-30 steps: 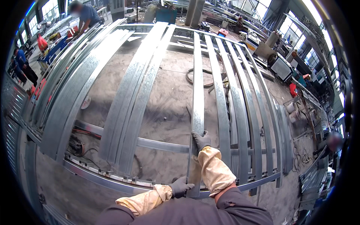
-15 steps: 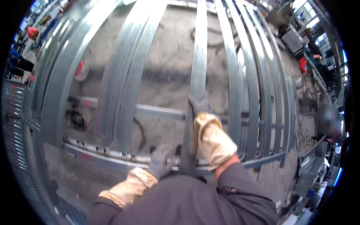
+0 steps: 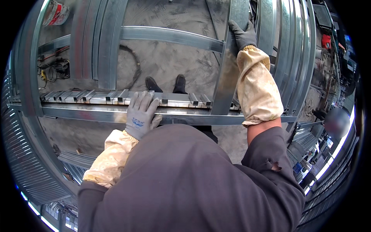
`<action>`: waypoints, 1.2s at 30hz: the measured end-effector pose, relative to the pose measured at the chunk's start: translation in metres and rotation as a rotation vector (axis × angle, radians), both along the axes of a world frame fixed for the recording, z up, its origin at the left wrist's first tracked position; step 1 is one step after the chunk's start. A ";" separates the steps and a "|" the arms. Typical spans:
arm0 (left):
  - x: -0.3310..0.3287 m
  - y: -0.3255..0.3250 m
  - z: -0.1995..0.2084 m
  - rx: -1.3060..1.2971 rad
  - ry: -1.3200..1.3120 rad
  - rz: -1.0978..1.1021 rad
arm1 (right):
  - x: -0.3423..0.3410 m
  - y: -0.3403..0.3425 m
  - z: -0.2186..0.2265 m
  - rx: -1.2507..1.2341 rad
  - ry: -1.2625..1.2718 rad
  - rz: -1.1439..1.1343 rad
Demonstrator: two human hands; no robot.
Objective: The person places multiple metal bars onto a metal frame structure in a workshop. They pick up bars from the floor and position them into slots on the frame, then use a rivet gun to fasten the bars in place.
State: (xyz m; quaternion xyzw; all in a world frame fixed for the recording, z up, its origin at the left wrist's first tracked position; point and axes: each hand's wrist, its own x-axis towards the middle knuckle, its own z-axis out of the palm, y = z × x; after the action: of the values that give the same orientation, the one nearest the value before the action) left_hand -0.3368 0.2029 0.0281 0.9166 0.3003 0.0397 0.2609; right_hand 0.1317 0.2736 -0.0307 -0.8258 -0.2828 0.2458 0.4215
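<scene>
A long grey metal profile point(image 3: 228, 65) lies across the frame, pointing away from me, its near end on the front rail point(image 3: 89, 115). My right hand point(image 3: 244, 35), in a dark grey glove, grips the profile along its right side, with one digit stretched over the top face. Its other fingertips are partly hidden at the edge. My left hand point(image 3: 142, 113), in a grey glove, lies on the front rail, fingers extended over a row of short metal blocks point(image 3: 91, 96). Nothing is held in it. Tan cuffs cover both forearms.
More metal profiles stand bundled at left point(image 3: 98, 46) and right point(image 3: 286, 50). A crossbar point(image 3: 174, 34) spans the frame. On the floor are a cable point(image 3: 137, 69), a bucket point(image 3: 57, 14) and my shoes point(image 3: 180, 84). A slatted metal rack point(image 3: 29, 162) is at lower left.
The profile under my right hand has shifted right, close to the right-hand bundle, and that hand went with it. My left hand now lies further left along the rail. The view has tilted downward.
</scene>
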 end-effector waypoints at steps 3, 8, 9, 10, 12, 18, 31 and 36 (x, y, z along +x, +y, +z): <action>0.004 0.003 0.003 -0.015 0.006 -0.006 | -0.002 -0.010 -0.008 -0.106 -0.261 -0.013; 0.005 0.002 0.004 -0.018 -0.002 -0.005 | 0.001 -0.005 -0.007 -0.113 -0.214 -0.011; 0.003 0.003 0.000 -0.040 0.002 -0.023 | -0.006 -0.004 0.004 -0.149 -0.245 -0.015; -0.001 0.000 0.000 -0.041 0.016 -0.009 | -0.016 0.000 0.012 -0.169 -0.268 -0.013; -0.002 0.005 0.002 -0.040 0.038 -0.038 | -0.009 -0.001 0.005 -0.184 -0.195 -0.010; -0.012 0.003 0.002 -0.116 -0.099 0.118 | -0.050 0.015 0.004 -0.085 -0.856 -0.066; -0.076 0.115 0.006 -0.042 0.130 0.520 | -0.387 0.074 -0.048 -0.239 0.807 0.229; -0.054 0.106 0.029 -0.141 0.182 0.397 | -0.356 0.062 0.013 -0.168 0.659 0.154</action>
State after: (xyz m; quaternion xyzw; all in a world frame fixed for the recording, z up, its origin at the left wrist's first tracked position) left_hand -0.3912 0.3091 0.0570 0.8187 0.4992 -0.0135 0.2833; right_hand -0.2241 0.3359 -0.0175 -0.7100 -0.1716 0.5529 0.4010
